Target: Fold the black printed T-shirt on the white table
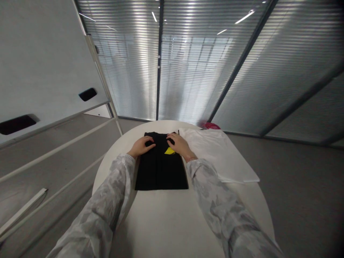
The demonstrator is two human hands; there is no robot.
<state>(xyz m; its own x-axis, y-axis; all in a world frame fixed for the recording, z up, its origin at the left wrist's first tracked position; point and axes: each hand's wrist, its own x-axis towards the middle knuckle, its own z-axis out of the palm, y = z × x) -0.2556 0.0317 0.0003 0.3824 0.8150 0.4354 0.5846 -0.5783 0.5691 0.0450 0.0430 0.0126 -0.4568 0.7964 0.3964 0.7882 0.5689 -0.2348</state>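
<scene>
A black folded garment (160, 168) with a small yellow mark lies in a long rectangle on the round white table (172, 222). My left hand (141, 146) rests on its far left part, fingers curled down onto the cloth. My right hand (179, 144) presses the far right part beside the yellow mark, fingers spread flat. Both arms wear pale patterned sleeves.
A white folded garment (220, 154) lies to the right of the black one. Something pink (211, 125) shows past the table's far edge. A whiteboard on a stand (48, 71) rises at the left. Glass walls with blinds stand behind.
</scene>
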